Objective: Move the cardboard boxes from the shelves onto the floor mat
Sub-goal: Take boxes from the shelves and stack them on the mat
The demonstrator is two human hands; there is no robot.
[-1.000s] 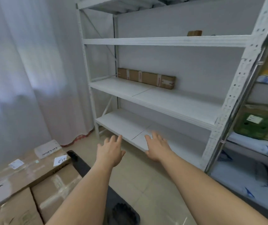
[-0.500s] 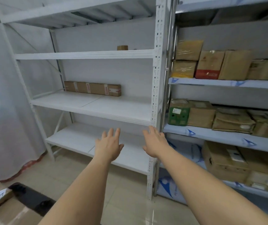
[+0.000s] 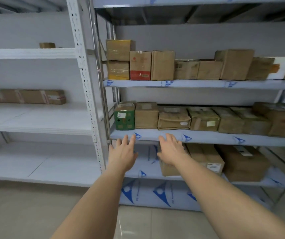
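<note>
Both my arms reach forward toward the right-hand shelf unit (image 3: pixel 207 138). My left hand (image 3: pixel 122 152) is open with spread fingers, just below the middle shelf's front edge. My right hand (image 3: pixel 171 150) is open too, in front of a cardboard box (image 3: pixel 205 157) on the lower shelf. Neither hand holds anything. On the middle shelf stand a green box (image 3: pixel 124 116), a plain brown box (image 3: pixel 146 115) and several more cardboard boxes (image 3: pixel 204 119). The upper shelf carries another row, including a red-banded box (image 3: pixel 140 65). The floor mat is out of view.
The white shelf unit (image 3: pixel 84 66) on the left holds one long flat cardboard box (image 3: pixel 24 96) and a small box (image 3: pixel 47 45) higher up. A large box (image 3: pixel 243 161) sits on the lower right shelf. Pale tiled floor (image 3: pixel 26 213) lies below.
My view has swung right, from the white shelves and the boxes on the floor to the box-filled shelf unit. Both open hands stayed stretched out ahead and now sit before its middle shelf.
</note>
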